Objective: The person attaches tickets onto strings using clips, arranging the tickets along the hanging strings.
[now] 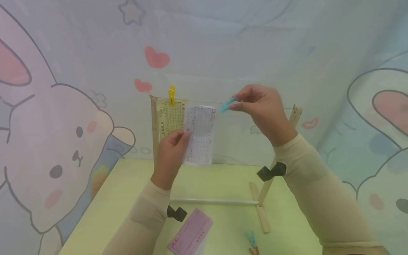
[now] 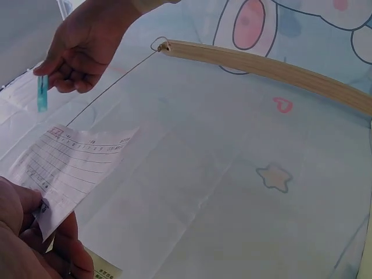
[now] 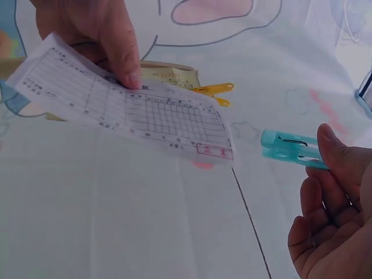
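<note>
My left hand [image 1: 172, 152] pinches the left edge of a white printed form [image 1: 200, 136] between thumb and fingers, holding it upright at the string. In the right wrist view the white form [image 3: 133, 110] shows its ruled grid and red stamp box. My right hand [image 1: 262, 109] pinches a light blue clothespin [image 1: 228, 105] by its handle end, just right of the form's top corner. A yellow clothespin [image 1: 172, 95] holds a yellowish form [image 1: 173, 117] on the string, partly hidden behind my left hand and the white form.
The string [image 1: 264, 105] runs between two wooden posts [image 1: 154, 134], with a white bar [image 1: 216, 201] low between them. A pink form pad [image 1: 191, 232] lies on the yellow-green table [image 1: 121, 198]. Another blue clothespin [image 1: 251, 239] lies at the front, beside brownish ones.
</note>
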Demonstrator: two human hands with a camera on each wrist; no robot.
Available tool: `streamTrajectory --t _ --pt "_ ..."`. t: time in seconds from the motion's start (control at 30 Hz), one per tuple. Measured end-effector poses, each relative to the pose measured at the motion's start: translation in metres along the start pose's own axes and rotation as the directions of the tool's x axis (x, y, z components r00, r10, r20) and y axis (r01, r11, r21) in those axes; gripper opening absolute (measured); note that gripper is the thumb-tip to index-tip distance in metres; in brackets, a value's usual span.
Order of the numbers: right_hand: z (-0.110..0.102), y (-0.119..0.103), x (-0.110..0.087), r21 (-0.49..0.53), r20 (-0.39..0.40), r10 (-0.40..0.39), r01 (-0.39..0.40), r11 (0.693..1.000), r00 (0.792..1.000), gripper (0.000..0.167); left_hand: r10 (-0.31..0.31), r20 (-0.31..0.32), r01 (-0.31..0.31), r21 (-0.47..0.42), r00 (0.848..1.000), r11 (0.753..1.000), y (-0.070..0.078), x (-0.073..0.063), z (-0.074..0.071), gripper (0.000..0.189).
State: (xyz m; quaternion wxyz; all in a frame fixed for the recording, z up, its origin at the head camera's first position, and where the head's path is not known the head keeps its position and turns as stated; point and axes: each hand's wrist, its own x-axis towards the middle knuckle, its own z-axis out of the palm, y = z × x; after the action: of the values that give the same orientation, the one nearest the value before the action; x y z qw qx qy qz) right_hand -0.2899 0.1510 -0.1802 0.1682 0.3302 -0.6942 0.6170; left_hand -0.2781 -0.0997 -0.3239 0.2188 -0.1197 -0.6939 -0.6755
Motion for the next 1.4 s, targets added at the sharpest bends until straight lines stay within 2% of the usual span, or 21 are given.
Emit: streamTrajectory --t 0.1,0.2,0.37,0.47,0.63,0.9,1.03,1.17,1.4 --pt "0.012 -0.004 0.022 -0.088 -0.002 0.009 -0.009 0.996 1.000 0.017 -0.023 0.008 0.023 -0.037 1.000 0.999 -0.002 0.002 0.001 0.029" --pt "0.023 -0.005 0.040 -0.167 0.024 0.047 -0.043 0.985 0.999 0.018 -0.020 0.003 0.020 -0.064 1.000 0.998 -0.004 0.004 0.002 0.028" --pt "0.037 -0.004 0.062 -0.351 0.064 0.134 -0.104 0.931 0.989 0.020 0.012 -0.019 -0.013 -0.048 1.000 0.999 -0.006 0.009 0.003 0.029" --pt "0.041 -0.004 0.070 -0.414 0.069 0.185 -0.141 0.899 0.980 0.021 0.024 -0.030 -0.024 -0.030 0.999 0.999 -0.005 0.011 0.002 0.029" --pt "0.045 -0.005 0.078 -0.431 0.090 0.248 -0.187 0.883 0.965 0.018 0.013 -0.046 -0.014 -0.036 0.999 0.999 -0.003 0.012 0.004 0.028" --pt "0.046 -0.006 0.080 -0.470 0.108 0.331 -0.246 0.848 0.937 0.021 0.032 -0.051 -0.035 -0.063 0.998 0.997 -0.001 0.013 0.007 0.027" --pt "0.044 -0.005 0.080 -0.497 0.138 0.363 -0.253 0.830 0.922 0.023 0.050 -0.053 -0.053 -0.070 0.997 0.996 -0.003 0.015 0.009 0.027" --pt "0.041 -0.004 0.080 -0.516 0.179 0.383 -0.245 0.821 0.906 0.033 0.056 -0.052 -0.059 -0.066 0.997 0.996 -0.005 0.015 0.010 0.026" --pt "0.037 -0.004 0.077 -0.523 0.227 0.386 -0.223 0.823 0.894 0.041 0.015 -0.069 -0.018 -0.051 0.998 0.999 -0.004 0.012 0.010 0.026"
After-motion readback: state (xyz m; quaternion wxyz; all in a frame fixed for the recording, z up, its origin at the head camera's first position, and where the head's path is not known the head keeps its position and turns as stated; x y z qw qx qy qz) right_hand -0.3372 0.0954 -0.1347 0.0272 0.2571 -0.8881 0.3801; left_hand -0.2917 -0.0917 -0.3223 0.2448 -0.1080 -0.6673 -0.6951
